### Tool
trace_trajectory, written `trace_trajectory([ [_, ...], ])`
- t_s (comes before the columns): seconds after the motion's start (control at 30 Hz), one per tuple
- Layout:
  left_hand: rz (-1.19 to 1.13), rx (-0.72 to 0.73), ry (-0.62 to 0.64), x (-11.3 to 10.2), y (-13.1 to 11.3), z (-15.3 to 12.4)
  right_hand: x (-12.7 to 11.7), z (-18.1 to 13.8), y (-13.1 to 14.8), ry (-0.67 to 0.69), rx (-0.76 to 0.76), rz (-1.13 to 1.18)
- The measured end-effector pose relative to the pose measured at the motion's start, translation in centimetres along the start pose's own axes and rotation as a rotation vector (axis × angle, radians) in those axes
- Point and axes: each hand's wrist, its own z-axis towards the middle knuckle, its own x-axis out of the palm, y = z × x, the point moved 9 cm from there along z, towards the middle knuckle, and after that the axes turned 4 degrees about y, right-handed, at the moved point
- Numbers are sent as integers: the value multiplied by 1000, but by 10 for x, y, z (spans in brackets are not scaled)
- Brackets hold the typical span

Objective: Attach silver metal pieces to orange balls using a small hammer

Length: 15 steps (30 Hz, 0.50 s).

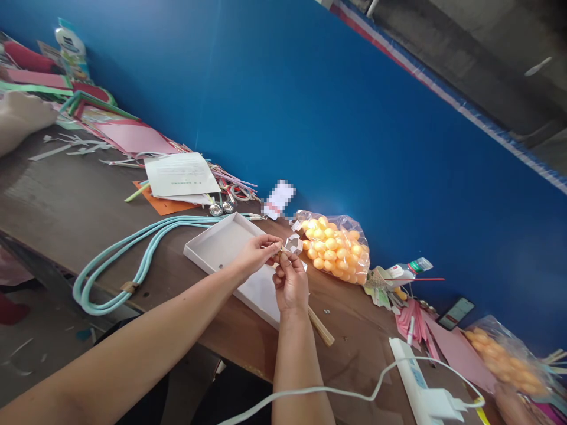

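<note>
My left hand point(257, 252) and my right hand point(293, 285) meet fingertip to fingertip over a shallow white box point(208, 245). Both are closed in a pinch around something small, perhaps gold-coloured, mostly hidden by the fingers. Beneath my right wrist a tan wooden stick point(322, 327) lies on the brown table point(354, 321). Just beyond my fingers sits a clear bag of orange balls point(334, 245). A loop of light blue cords point(148, 260) runs left of the box, with silver bells point(221, 208) near its far end.
Printed paper point(181, 175) and pink sheets point(133, 137) lie at the left, near another person's hand point(26, 115). At the right are a white power strip point(410, 378), its cable point(336, 389) crossing over my right forearm, a phone point(456, 313) and a second ball bag point(505, 357). A blue wall point(354, 118) stands behind.
</note>
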Motion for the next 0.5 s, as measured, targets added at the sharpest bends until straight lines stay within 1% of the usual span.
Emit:
trace_trajectory([
  [0.5,-6,-7,-16,-1,-1,-2,1,1,1,8,-14,-29],
])
